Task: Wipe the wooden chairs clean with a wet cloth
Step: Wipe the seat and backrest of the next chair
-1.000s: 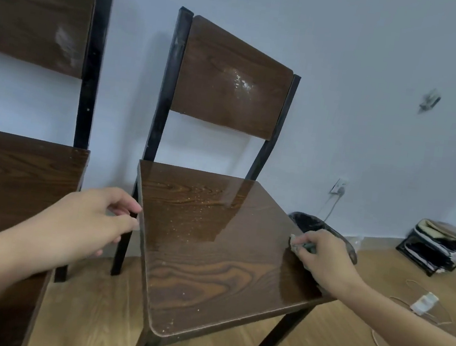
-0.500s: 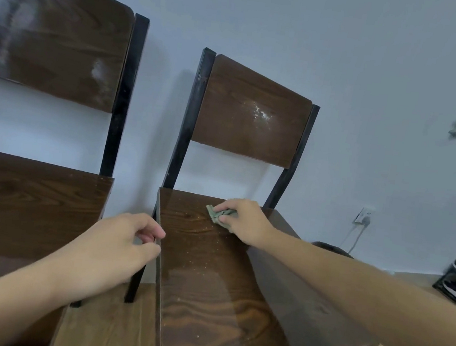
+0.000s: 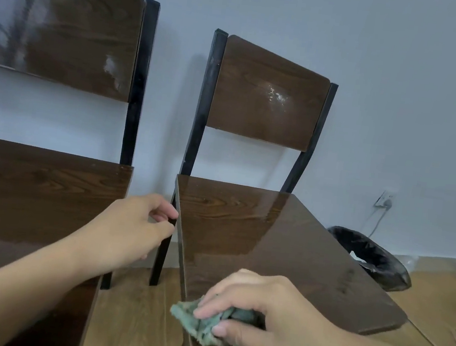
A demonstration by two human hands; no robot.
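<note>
Wooden chairs (image 3: 270,235) side by side against a pale wall, green cloth (image 3: 202,323) pressed on the near seat corner.

Right hand (image 3: 269,318) at 6 o'clock, fingers curled and clamped on the bunched cloth, holding it down on the front left corner of the right-hand chair's seat, glossy and streaked with wet sheen. Left hand (image 3: 134,227) at 9 o'clock of that seat, fingers bent loosely together and gripping nothing, fingertips just beside the seat's left edge; touching or not, cannot tell. Second chair (image 3: 40,193) at 9 o'clock of the scene, seat partly wet. Black-lined waste bin (image 3: 368,256) on the wooden floor at 3 o'clock, just beside the right chair, with something white inside, too small to tell. Wall socket (image 3: 384,199) with a plugged-in cord above the bin.
</note>
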